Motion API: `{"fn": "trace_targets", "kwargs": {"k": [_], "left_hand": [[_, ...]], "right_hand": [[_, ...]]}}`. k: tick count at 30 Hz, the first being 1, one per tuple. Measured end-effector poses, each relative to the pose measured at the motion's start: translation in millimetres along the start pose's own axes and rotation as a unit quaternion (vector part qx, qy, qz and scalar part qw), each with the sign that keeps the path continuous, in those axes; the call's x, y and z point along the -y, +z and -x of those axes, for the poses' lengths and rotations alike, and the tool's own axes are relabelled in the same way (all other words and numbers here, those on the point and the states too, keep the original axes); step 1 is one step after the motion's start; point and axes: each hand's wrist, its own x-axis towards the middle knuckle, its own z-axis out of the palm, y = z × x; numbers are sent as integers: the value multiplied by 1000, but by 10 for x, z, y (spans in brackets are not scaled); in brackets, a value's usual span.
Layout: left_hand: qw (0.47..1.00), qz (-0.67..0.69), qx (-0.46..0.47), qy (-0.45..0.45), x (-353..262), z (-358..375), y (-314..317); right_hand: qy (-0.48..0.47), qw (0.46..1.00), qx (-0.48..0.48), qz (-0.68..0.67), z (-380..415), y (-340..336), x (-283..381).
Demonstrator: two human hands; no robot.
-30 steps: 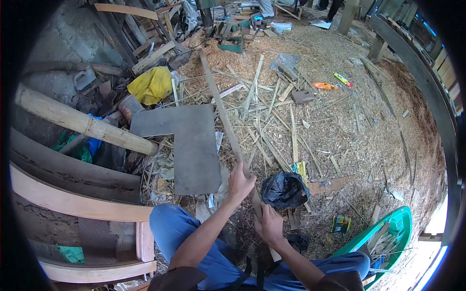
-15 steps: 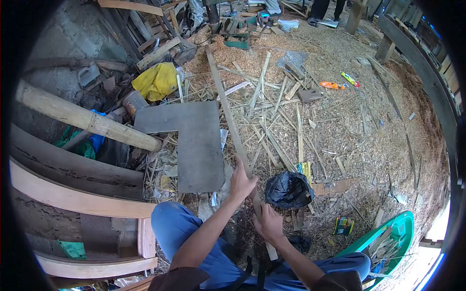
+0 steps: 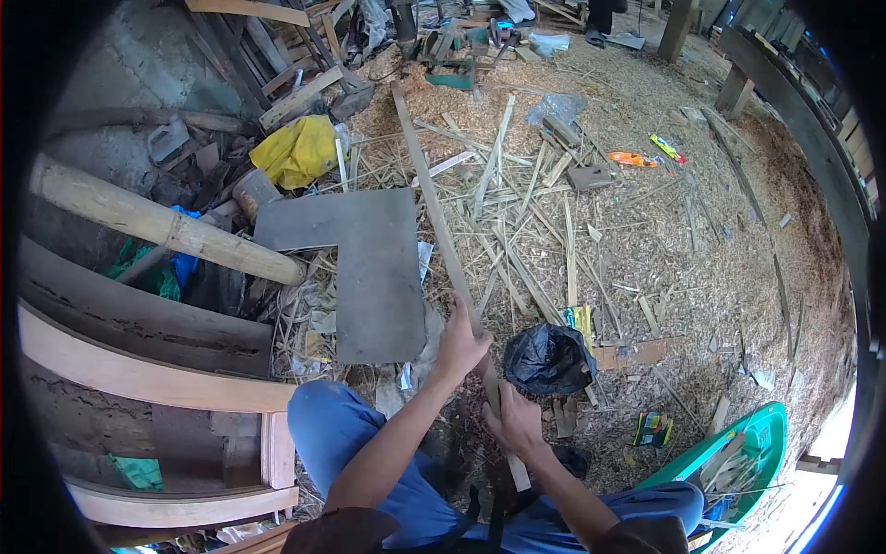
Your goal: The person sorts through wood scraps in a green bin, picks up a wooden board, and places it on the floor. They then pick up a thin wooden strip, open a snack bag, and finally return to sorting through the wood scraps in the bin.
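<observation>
A long, narrow wooden strip (image 3: 432, 198) slants from the shavings-covered floor up toward my lap. My left hand (image 3: 464, 344) is closed around it near the middle of the view. Lower down, my right hand (image 3: 516, 423) grips the same strip, whose pale near end sticks out below the fingers. Whether anything else is inside the right hand is hidden. Just right of my hands sits a black plastic bag (image 3: 550, 360) with its mouth open. An L-shaped grey board (image 3: 377, 277) lies to the left of the strip.
Wood offcuts and shavings cover the floor. A green plastic tub (image 3: 773, 443) with wood scraps stands at lower right. A bamboo pole (image 3: 166, 226) and a curved wooden frame (image 3: 148, 365) lie at left. A yellow cloth (image 3: 297, 152) is farther back, near an orange bottle (image 3: 631, 160).
Both hands keep their grip on the strip, which has barely moved. My right hand has shifted very slightly. At the far back, a person's feet have moved a little.
</observation>
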Motion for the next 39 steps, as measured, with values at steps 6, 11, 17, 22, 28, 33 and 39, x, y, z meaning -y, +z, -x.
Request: {"fn": "trace_targets", "kwargs": {"k": [6,11,17,22,28,33,39], "left_hand": [[993,-65,77,64,-100,43,19],[990,-92,82,75,-261,151,-75],[996,1,77,37,-175,130,-160],[992,121,-34,-14,-57,97,-163],[985,167,-29,-12,104,76,-244],[950,294,-31,-100,388,15,-194],[971,218,-45,-84,446,-8,-262]], "right_hand": [[25,999,-28,9,-182,-247,-34],[13,999,-50,10,-312,-270,-7],[2,999,-42,10,-477,-136,85],[-25,999,-34,24,-587,-155,194],[12,996,-13,-87,-658,-60,43],[65,994,27,-87,-734,-158,347],[62,996,59,-41,-739,-166,409]]}}
